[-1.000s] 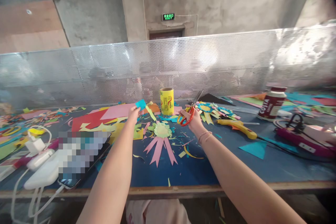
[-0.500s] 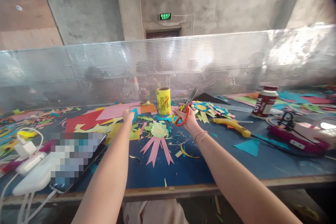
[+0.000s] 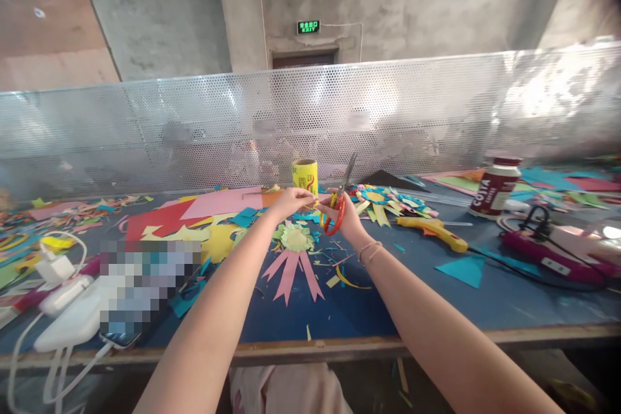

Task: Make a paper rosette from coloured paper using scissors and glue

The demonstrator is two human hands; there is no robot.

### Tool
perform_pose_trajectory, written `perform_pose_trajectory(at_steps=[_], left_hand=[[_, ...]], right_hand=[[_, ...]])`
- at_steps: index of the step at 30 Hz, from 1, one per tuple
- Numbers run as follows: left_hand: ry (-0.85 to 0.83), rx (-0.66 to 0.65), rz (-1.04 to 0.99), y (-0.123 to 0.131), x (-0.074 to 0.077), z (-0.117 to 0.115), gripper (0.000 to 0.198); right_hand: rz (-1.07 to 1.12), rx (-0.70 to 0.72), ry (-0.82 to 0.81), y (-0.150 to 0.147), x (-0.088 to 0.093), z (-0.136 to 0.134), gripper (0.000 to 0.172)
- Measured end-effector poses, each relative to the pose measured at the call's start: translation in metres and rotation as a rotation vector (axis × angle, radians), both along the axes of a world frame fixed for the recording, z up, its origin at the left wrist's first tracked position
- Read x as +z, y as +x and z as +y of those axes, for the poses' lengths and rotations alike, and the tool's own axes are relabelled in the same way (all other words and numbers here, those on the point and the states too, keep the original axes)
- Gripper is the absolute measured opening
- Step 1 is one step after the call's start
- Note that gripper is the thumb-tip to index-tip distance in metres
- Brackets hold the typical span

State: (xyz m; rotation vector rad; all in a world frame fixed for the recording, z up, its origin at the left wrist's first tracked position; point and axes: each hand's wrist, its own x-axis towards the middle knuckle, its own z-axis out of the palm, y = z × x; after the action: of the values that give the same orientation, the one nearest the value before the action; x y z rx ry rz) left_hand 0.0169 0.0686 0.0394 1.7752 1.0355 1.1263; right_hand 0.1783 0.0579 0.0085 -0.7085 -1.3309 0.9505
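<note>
Scissors (image 3: 341, 190) in right grip (image 3: 351, 220), blades (image 3: 348, 173) slanting up beyond it.

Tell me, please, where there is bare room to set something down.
Bare blue table shows right of the right forearm, between the teal triangle and front edge. Another patch, with tiny scraps, lies between the pink ribbon tails and that edge. Crowded: the phone and white cables at left, and cut paper around the left hand and right hand.
</note>
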Motion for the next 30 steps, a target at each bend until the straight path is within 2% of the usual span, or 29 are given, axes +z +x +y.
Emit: perform_pose_trajectory(at_steps=[5, 11, 15, 18, 20, 24, 27, 30], left_hand=[[-0.055, 0.023, 0.082, 0.009, 0.005, -0.013, 0.012], [-0.065, 0.011, 0.234, 0.002, 0.008, -0.014, 0.016], [0.079, 0.008, 0.481, -0.005, 0.013, -0.015, 0.021], [0.221, 0.02, 0.675, -0.005, 0.019, -0.022, 0.017], [0.227, -0.005, 0.753, -0.004, 0.023, -0.026, 0.016], [0.106, -0.138, 0.68, -0.002, 0.025, -0.029, 0.019], [-0.076, -0.274, 0.478, -0.003, 0.02, -0.026, 0.02], [-0.213, -0.333, 0.271, -0.004, 0.013, -0.023, 0.019]], right_hand=[[-0.048, 0.003, 0.024, -0.001, -0.003, -0.001, 0.06], [-0.062, 0.029, 0.052, -0.003, -0.013, 0.006, 0.056], [-0.094, 0.02, 0.021, -0.005, -0.01, 0.003, 0.061], [-0.13, 0.041, 0.006, -0.005, -0.004, -0.003, 0.059], [-0.154, 0.068, -0.005, -0.004, -0.002, -0.006, 0.057], [-0.166, 0.179, -0.046, -0.001, -0.001, -0.006, 0.059], [-0.159, 0.271, -0.094, 0.002, 0.0, -0.005, 0.063], [-0.176, 0.287, -0.121, 0.005, 0.003, -0.007, 0.063]])
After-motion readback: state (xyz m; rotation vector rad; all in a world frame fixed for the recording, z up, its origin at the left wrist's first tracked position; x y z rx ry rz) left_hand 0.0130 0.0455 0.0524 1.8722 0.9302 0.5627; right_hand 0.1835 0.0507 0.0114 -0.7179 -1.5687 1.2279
